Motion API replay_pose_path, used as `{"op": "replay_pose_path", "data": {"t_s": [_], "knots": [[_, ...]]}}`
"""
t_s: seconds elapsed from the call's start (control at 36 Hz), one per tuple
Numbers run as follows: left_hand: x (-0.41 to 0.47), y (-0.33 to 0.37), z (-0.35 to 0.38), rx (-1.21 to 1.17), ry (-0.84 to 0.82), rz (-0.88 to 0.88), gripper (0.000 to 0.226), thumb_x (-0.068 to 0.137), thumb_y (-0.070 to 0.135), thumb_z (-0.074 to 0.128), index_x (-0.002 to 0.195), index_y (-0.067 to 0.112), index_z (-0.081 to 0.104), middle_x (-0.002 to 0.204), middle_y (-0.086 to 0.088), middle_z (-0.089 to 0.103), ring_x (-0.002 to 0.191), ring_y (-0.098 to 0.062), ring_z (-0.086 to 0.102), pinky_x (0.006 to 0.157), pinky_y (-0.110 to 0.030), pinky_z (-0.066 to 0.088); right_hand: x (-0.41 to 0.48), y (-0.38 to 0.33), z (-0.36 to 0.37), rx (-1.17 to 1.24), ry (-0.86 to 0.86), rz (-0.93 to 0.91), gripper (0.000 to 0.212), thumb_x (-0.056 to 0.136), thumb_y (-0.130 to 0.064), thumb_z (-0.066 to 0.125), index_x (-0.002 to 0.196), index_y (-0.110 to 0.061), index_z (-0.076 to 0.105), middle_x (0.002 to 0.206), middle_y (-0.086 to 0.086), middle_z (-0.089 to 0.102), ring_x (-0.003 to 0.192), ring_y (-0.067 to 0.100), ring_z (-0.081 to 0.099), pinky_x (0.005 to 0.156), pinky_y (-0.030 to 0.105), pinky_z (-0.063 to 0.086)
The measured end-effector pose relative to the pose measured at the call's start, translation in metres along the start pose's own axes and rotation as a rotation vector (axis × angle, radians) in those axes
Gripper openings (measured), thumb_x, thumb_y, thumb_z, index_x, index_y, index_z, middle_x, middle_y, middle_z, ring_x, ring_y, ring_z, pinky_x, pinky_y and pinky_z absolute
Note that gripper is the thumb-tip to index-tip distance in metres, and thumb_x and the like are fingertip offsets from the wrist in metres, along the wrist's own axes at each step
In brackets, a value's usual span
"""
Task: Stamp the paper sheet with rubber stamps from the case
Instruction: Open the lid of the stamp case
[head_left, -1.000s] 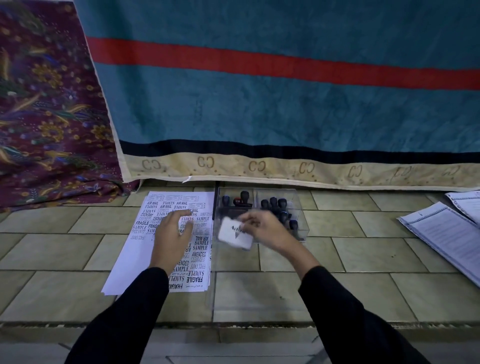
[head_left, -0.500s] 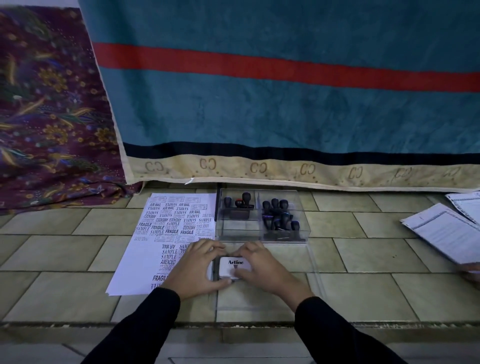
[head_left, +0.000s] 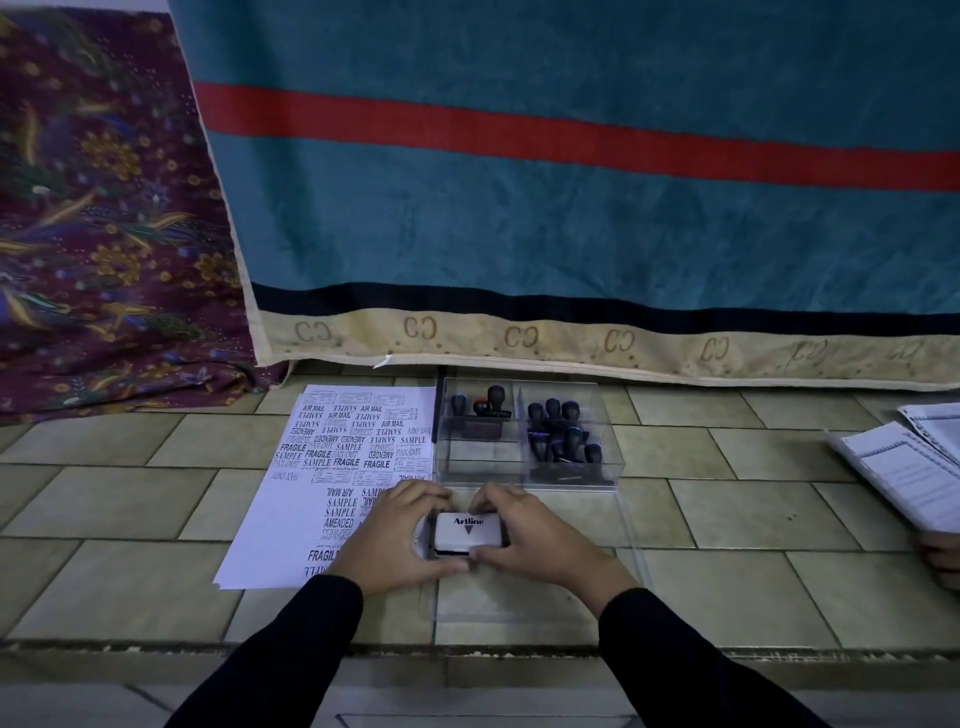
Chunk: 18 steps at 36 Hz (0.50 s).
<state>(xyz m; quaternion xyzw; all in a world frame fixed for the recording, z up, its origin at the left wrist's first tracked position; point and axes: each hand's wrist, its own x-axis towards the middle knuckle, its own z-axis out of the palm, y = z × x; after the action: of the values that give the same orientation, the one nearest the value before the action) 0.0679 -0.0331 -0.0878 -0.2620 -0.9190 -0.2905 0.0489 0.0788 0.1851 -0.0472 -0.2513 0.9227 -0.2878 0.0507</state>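
A white ink pad box (head_left: 467, 531) marked "Artline" rests on the clear lid (head_left: 597, 582) of the case, on the tiled floor. My left hand (head_left: 397, 535) grips its left side and my right hand (head_left: 524, 540) grips its right side. The white paper sheet (head_left: 291, 514), covered with many black stamp prints, lies to the left, partly under my left hand. The clear plastic case (head_left: 524, 431) stands just behind the ink pad, with several dark-handled rubber stamps (head_left: 563, 431) in two compartments.
A teal blanket (head_left: 571, 208) with a red stripe hangs behind, and a purple patterned cloth (head_left: 104, 234) lies at the back left. Printed paper stacks (head_left: 904, 467) lie at the right, with another person's hand (head_left: 943, 558) at the right edge. The floor steps down along the near edge.
My right hand brought the ink pad down from above the case onto the lid. My left hand left the paper and joined it on the pad.
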Motion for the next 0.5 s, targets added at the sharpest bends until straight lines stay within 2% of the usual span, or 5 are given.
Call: {"op": "replay_pose_path", "data": {"t_s": [0.14, 0.22, 0.33, 0.44, 0.5], "knots": [[0.000, -0.002, 0.001, -0.017, 0.002, -0.005, 0.072, 0.067, 0.075, 0.066, 0.121, 0.028, 0.060, 0.129, 0.020, 0.048, 0.125, 0.005, 0.034, 0.106, -0.025, 0.026, -0.001, 0.001, 0.002, 0.057, 0.025, 0.024, 0.033, 0.080, -0.039, 0.065, 0.105, -0.028, 0.046, 0.109, -0.007, 0.059, 0.104, 0.008, 0.051, 0.088, 0.027, 0.046], [0.000, -0.002, 0.000, -0.023, -0.007, -0.021, 0.072, 0.067, 0.074, 0.067, 0.122, 0.029, 0.058, 0.128, 0.021, 0.047, 0.124, 0.005, 0.034, 0.107, -0.027, 0.028, 0.000, -0.001, -0.002, 0.125, 0.053, 0.059, 0.023, 0.086, -0.040, 0.059, 0.102, -0.026, 0.049, 0.105, -0.008, 0.064, 0.096, 0.006, 0.058, 0.080, 0.023, 0.048], [-0.001, -0.001, 0.000, -0.056, -0.018, -0.101, 0.093, 0.062, 0.079, 0.067, 0.139, 0.036, 0.038, 0.128, 0.023, 0.036, 0.121, 0.004, 0.032, 0.104, -0.025, 0.029, 0.008, -0.006, -0.005, 0.213, 0.159, 0.138, 0.013, 0.094, -0.033, 0.050, 0.096, -0.023, 0.057, 0.096, -0.003, 0.068, 0.084, 0.011, 0.063, 0.070, 0.025, 0.050], [-0.001, 0.000, 0.001, -0.061, -0.036, -0.159, 0.112, 0.056, 0.084, 0.066, 0.147, 0.031, 0.026, 0.132, 0.023, 0.030, 0.122, 0.002, 0.030, 0.106, -0.025, 0.027, 0.015, -0.008, -0.003, 0.199, 0.295, 0.235, 0.021, 0.096, -0.026, 0.049, 0.112, -0.013, 0.055, 0.107, 0.004, 0.064, 0.095, 0.017, 0.062, 0.083, 0.029, 0.052], [-0.001, 0.000, 0.001, -0.066, -0.047, -0.178, 0.117, 0.054, 0.087, 0.065, 0.148, 0.032, 0.021, 0.135, 0.024, 0.027, 0.125, 0.002, 0.028, 0.107, -0.024, 0.025, 0.017, -0.008, 0.000, 0.204, 0.337, 0.282, 0.025, 0.095, -0.023, 0.051, 0.118, -0.012, 0.052, 0.109, 0.005, 0.063, 0.096, 0.016, 0.061, 0.082, 0.027, 0.051]]}}
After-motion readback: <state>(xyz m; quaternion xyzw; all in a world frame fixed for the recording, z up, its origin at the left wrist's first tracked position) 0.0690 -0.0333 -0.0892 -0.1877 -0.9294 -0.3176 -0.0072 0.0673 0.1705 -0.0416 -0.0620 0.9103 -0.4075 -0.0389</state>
